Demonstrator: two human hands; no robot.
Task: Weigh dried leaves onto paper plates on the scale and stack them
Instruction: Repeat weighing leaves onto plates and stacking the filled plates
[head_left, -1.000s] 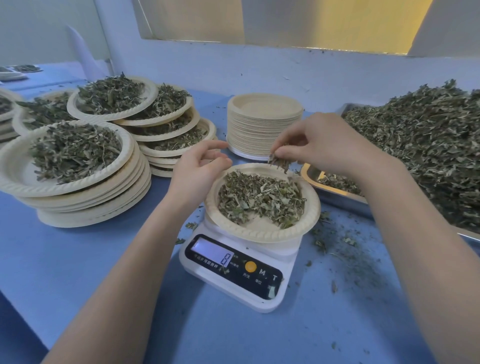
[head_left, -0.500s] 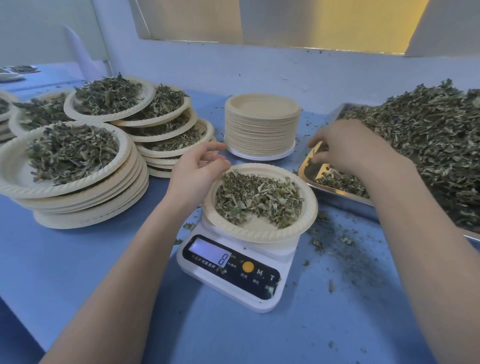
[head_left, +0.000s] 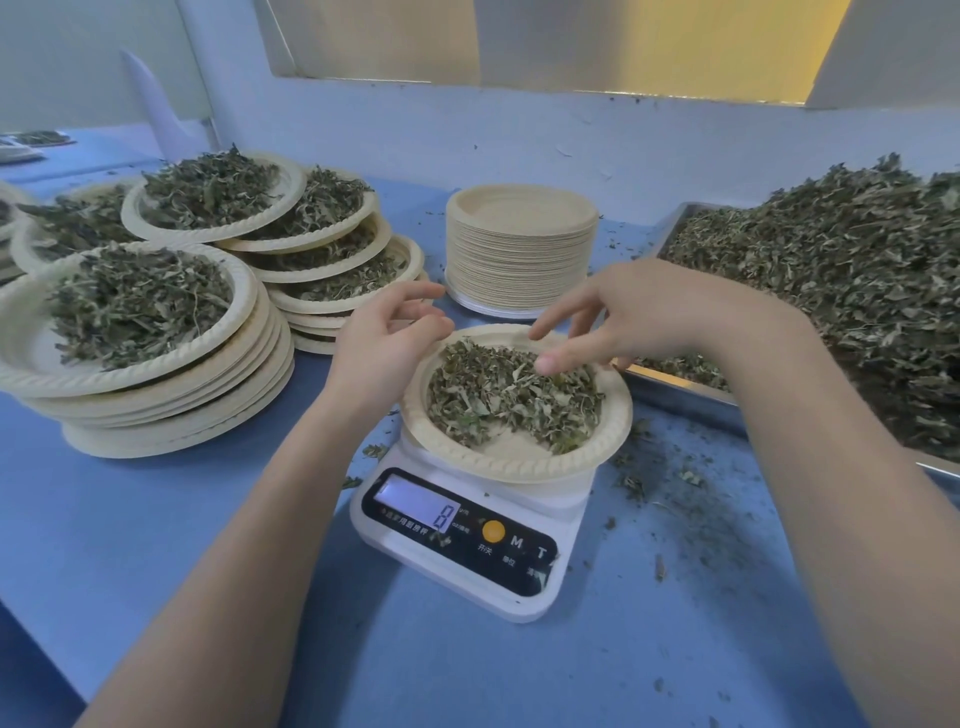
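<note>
Leaves (head_left: 511, 397) sat in our paper plate (head_left: 498, 465) on the scale (head_left: 467, 540). Our left hand (head_left: 387, 345) at nine o'clock and right hand (head_left: 628, 317) at one o'clock were open, holding nothing. Light, bendy plate: grip both rims.

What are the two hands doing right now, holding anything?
Left hand: open, fingers loosely curled beside the plate on the scale, holding nothing.
Right hand: open, fingers spread above the leaves, holding nothing visible.

Beside the white scale (head_left: 467, 551) with its black panel and orange button (head_left: 493, 531): cream plates (head_left: 519, 234), grey-green leaves (head_left: 514, 395), blue table (head_left: 156, 519).
</note>
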